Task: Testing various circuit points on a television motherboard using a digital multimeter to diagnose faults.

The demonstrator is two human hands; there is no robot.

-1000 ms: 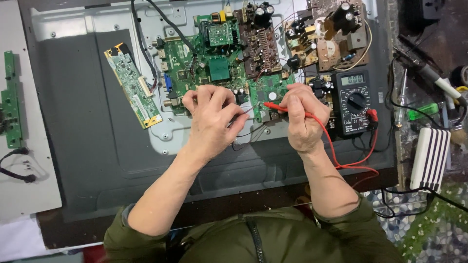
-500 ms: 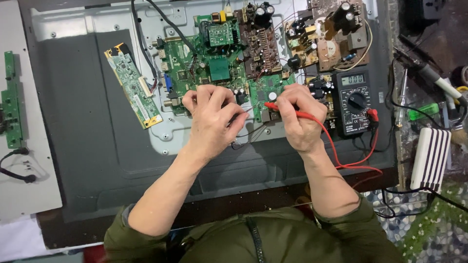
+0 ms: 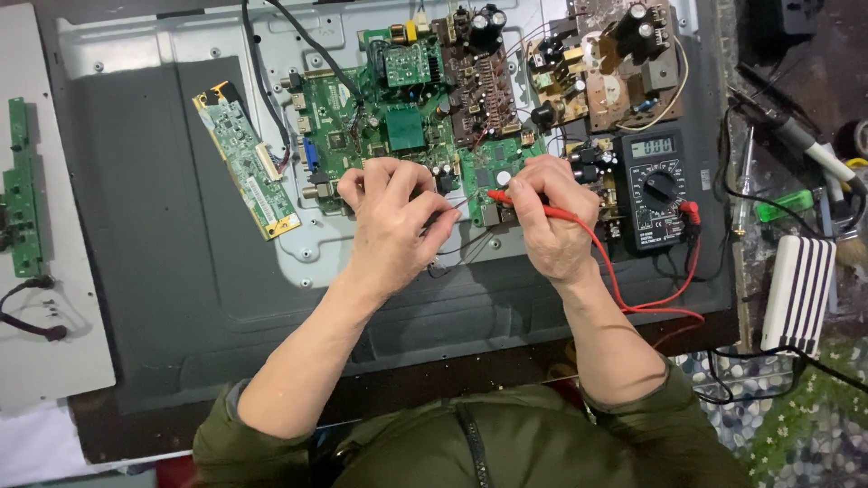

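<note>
dark, cluttered counter (image 3: 796, 81) carries a large flat screen panel (image 3: 163, 253) lying face down, its grey back cover partly off and a bare metal plate showing at the far side. on that plate sits a green main circuit board (image 3: 398, 136), with a brown power board (image 3: 606, 68) to its right and a narrow green strip board (image 3: 246, 163) to its left.

right hand (image 3: 551, 221) is closed around a red multimeter probe (image 3: 533, 206), its tip pointing left onto the near right part of the green main board. the probe's red lead (image 3: 633, 289) loops near and right, up to a black digital multimeter (image 3: 655, 190) lying just right of the hand.

left hand (image 3: 393, 217) is curled over the near edge of the main board, fingers bent; a thin dark wire shows beneath it, but i cannot tell whether it grips anything.

a white striped box (image 3: 800, 289) lies at the right edge, near a green-handled tool (image 3: 785, 206).
</note>
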